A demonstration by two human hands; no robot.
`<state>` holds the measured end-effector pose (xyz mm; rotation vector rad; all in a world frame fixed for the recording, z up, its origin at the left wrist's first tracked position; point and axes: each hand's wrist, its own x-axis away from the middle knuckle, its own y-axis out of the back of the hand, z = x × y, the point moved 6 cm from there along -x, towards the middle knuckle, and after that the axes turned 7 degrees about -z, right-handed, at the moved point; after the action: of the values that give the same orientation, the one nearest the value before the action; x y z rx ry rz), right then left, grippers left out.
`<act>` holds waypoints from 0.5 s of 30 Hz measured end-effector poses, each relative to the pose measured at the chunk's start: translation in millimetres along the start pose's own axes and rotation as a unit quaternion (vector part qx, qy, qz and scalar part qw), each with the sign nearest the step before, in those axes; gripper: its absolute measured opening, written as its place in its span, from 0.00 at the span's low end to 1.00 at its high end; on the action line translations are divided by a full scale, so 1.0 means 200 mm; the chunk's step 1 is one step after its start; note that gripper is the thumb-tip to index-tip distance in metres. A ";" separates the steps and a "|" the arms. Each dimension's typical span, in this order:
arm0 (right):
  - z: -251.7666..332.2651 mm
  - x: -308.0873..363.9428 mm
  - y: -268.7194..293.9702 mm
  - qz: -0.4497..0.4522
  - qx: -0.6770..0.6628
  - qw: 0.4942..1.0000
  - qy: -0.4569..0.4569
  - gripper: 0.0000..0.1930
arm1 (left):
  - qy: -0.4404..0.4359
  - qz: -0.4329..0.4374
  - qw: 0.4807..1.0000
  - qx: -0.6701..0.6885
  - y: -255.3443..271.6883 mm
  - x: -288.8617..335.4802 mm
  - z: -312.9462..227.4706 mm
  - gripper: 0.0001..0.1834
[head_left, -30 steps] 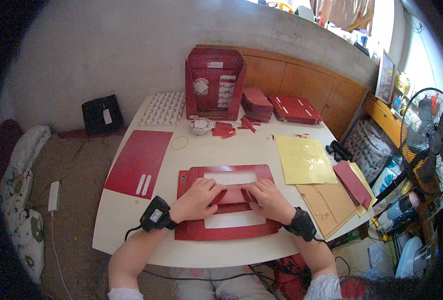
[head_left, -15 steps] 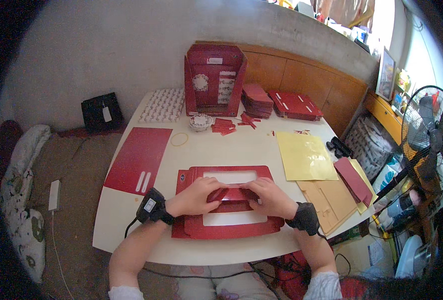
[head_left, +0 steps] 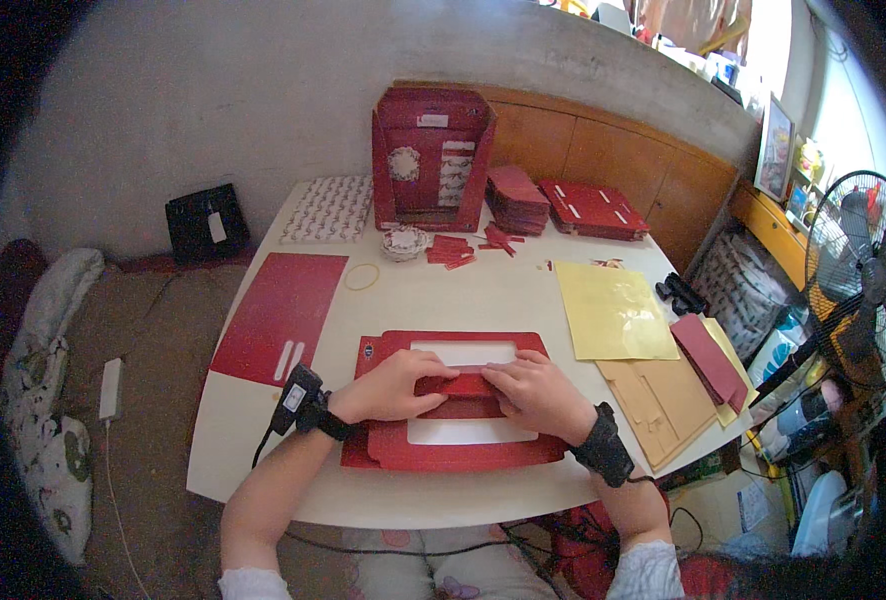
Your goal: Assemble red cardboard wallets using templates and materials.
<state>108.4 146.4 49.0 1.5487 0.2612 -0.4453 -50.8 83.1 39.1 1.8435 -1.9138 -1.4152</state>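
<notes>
A red cardboard sheet (head_left: 483, 458) with two white oblong panels lies flat on the table in front of me. Across its middle is a glossy red card strip (head_left: 470, 384), pinched by both hands along its upper edge. My left hand (head_left: 393, 386) holds the strip's left end, thumb below and fingers above. At the other end my right hand (head_left: 543, 396) grips it the same way, its fingertips close to the left ones. Whether the strip is loose or joined to the sheet I cannot tell. Black devices are strapped to both wrists.
On the white table (head_left: 443, 300) stand a red open box (head_left: 433, 210) and stacks of red card (head_left: 593, 212). A red sheet (head_left: 283, 310) lies left; yellow paper (head_left: 613, 315) and brown board (head_left: 653, 405) lie right. A fan (head_left: 858, 260) stands beyond the right edge.
My right fingers have shifted slightly left along the strip, and its face looks tilted differently, with less shine. The sheet stays nearly in place.
</notes>
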 end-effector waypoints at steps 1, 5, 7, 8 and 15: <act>0.01 0.00 -0.01 0.000 0.034 0.999 0.012 0.20 | 0.001 -0.003 1.000 0.003 0.00 0.00 0.00 0.19; 0.04 0.00 -0.03 -0.017 0.117 0.992 0.038 0.16 | -0.031 -0.013 0.999 -0.042 -0.02 0.01 -0.04 0.19; 0.06 0.00 -0.04 -0.034 0.127 0.990 0.044 0.14 | -0.023 -0.001 0.994 -0.110 -0.04 0.00 -0.06 0.19; 0.07 0.00 -0.04 -0.052 0.136 0.988 0.054 0.12 | -0.023 -0.001 0.994 -0.110 -0.05 0.00 -0.07 0.19; 0.10 -0.02 -0.05 -0.045 0.186 0.980 0.062 0.04 | -0.124 -0.015 0.933 -0.337 -0.13 0.03 -0.11 0.08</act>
<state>97.7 127.6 41.2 1.9400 0.3614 -0.4891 -18.5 70.9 30.2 1.4111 -1.2206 -2.0560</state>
